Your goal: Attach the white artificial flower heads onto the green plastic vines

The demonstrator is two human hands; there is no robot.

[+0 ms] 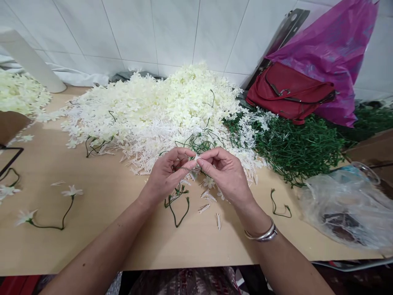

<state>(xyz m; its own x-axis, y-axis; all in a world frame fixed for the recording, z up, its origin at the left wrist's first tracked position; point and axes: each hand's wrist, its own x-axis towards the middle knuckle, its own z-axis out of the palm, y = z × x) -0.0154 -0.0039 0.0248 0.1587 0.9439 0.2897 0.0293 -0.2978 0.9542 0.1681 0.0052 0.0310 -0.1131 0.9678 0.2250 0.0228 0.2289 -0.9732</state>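
My left hand [168, 171] and my right hand [226, 172] meet fingertip to fingertip over the table, both closed in a pinch. Between them is a small white artificial flower [197, 157], mostly covered by the fingers. Just beyond lies a broad heap of cream-white artificial flowers [184, 94], with loose white stamens [153, 143] along its front. Under my hands, a bent green plastic stem [178, 221] rests on the wood, near small white stamen bundles [218, 221].
A joined stem with white flowers [63, 219] lies at left. Green stems [301, 143] are piled at right, below a red bag [288, 92] and a purple plastic bag [331, 53]. A clear plastic bag [344, 205] sits at the right edge. A tiled wall [175, 32] stands behind.
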